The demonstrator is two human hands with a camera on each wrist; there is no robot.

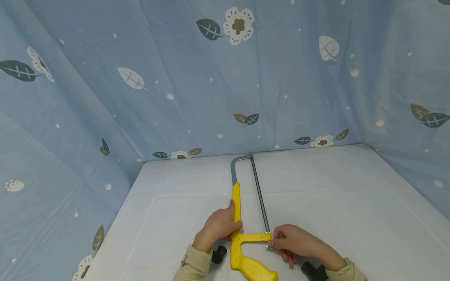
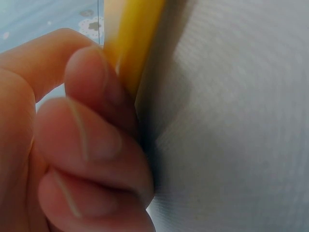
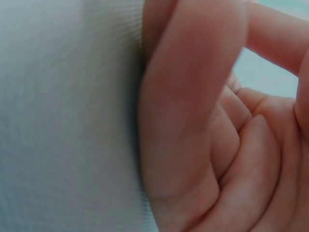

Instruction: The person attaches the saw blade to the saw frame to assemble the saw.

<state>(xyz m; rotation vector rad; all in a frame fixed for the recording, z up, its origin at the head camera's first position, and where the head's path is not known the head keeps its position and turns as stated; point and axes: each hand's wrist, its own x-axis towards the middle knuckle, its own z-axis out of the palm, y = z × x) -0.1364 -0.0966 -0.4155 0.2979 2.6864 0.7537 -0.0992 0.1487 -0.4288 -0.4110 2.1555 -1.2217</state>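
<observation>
A hacksaw (image 1: 236, 210) with a yellow handle and a grey front bow lies on the white surface, its handle toward me. Its dark blade (image 1: 260, 191) runs along the right side. My left hand (image 1: 218, 224) grips the yellow frame bar above the handle; in the left wrist view, curled fingers (image 2: 91, 135) lie against the yellow bar (image 2: 137, 48). At the near end of the blade, my right hand (image 1: 299, 240) pinches the small metal wing nut (image 1: 268, 246) between thumb and index finger. The right wrist view shows only curled fingers (image 3: 188, 106) beside the white cloth.
A white cloth (image 1: 183, 218) with fold lines covers the table. Blue patterned curtains (image 1: 225, 78) hang behind it and along both sides. Black wrist cameras (image 1: 219, 254) sit at both wrists, near the surface.
</observation>
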